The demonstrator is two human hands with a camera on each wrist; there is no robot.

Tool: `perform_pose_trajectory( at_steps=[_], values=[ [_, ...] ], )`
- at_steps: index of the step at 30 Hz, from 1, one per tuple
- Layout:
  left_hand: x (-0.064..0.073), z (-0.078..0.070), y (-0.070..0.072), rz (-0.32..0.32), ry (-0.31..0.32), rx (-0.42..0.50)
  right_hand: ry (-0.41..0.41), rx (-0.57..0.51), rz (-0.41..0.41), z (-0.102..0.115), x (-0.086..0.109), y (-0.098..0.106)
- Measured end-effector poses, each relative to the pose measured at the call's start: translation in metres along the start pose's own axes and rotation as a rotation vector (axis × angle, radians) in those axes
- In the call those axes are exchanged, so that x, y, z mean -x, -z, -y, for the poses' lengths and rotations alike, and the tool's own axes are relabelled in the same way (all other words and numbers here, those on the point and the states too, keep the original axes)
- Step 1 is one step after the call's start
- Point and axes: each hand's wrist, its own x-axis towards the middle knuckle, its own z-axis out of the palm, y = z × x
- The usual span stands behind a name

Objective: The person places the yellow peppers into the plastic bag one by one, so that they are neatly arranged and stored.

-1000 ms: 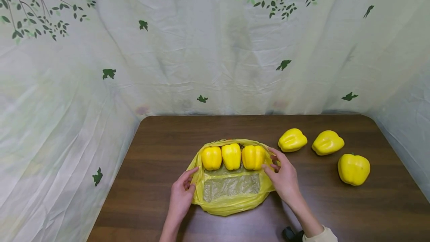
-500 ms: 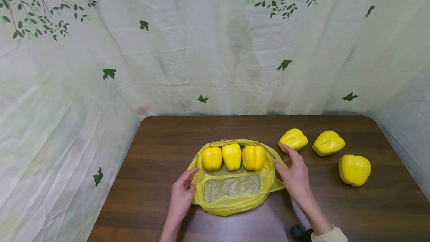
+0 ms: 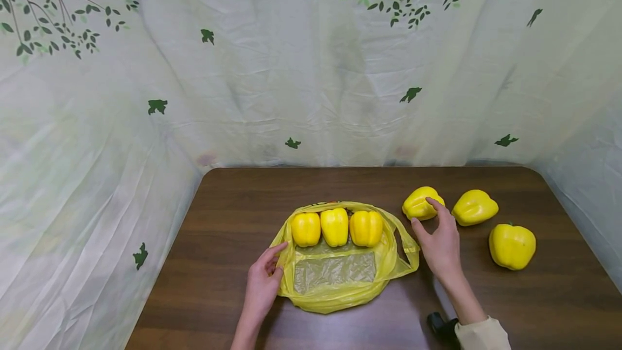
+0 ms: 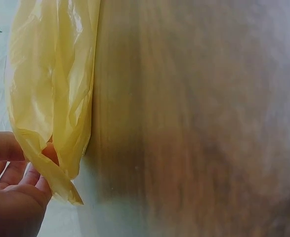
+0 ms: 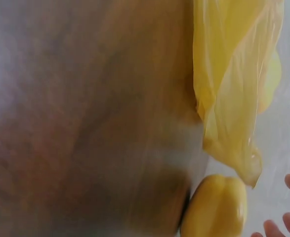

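Observation:
A yellow plastic bag (image 3: 335,300) lies on the brown table with its mouth spread. Inside, a row of three yellow bell peppers (image 3: 335,227) sits along the far side. My left hand (image 3: 262,284) holds the bag's left edge; in the left wrist view a finger passes behind the folded yellow film (image 4: 56,168). To the right of the bag, my right hand (image 3: 443,246) hovers with fingers apart, holding nothing. Its fingertips are close to the nearest loose bell pepper (image 3: 417,204); I cannot tell whether they touch it. The right wrist view shows a pepper (image 5: 216,207) below the bag.
Two more loose bell peppers, one at the back right (image 3: 474,208) and one nearer the right edge (image 3: 512,247), lie on the table (image 3: 252,193). A white leaf-print cloth (image 3: 311,69) hangs behind and at the sides.
My right hand has let go of the bag's right edge and moved right, to the nearest loose pepper. The bag's right handle now spreads out loosely. My left hand has stayed in place.

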Motion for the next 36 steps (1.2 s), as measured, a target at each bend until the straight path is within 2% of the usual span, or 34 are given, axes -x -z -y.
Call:
perform_pose_trajectory(
  at_steps=[3,10,15,17,22,24,28,32,36],
  values=[
    [-0.001,0.004,0.0,0.001,-0.014,0.003,-0.004,-0.006,-0.023,-0.002,-0.005,0.0],
    [-0.001,0.003,0.0,-0.007,-0.027,0.001,-0.028,-0.003,-0.029,-0.006,-0.016,0.0],
    [0.0,0.001,0.0,0.0,-0.003,-0.001,-0.031,0.008,-0.027,-0.009,-0.024,-0.001],
    [0.001,-0.004,0.0,-0.001,0.01,0.003,-0.027,0.02,-0.017,-0.011,-0.027,-0.001],
    [0.006,-0.03,0.003,-0.004,0.005,0.009,-0.029,0.063,0.014,-0.015,-0.034,-0.001],
    [0.008,-0.037,0.004,-0.004,0.002,0.003,-0.048,0.071,0.024,-0.017,-0.037,-0.001],
    [0.009,-0.043,0.005,-0.005,0.01,-0.003,-0.115,0.059,0.051,-0.019,-0.04,-0.002],
    [0.009,-0.043,0.005,-0.015,0.002,0.001,-0.191,0.046,0.1,-0.02,-0.043,-0.003],
    [0.008,-0.037,0.004,-0.024,-0.018,0.007,-0.229,0.03,0.126,-0.022,-0.044,-0.005]
  ],
)
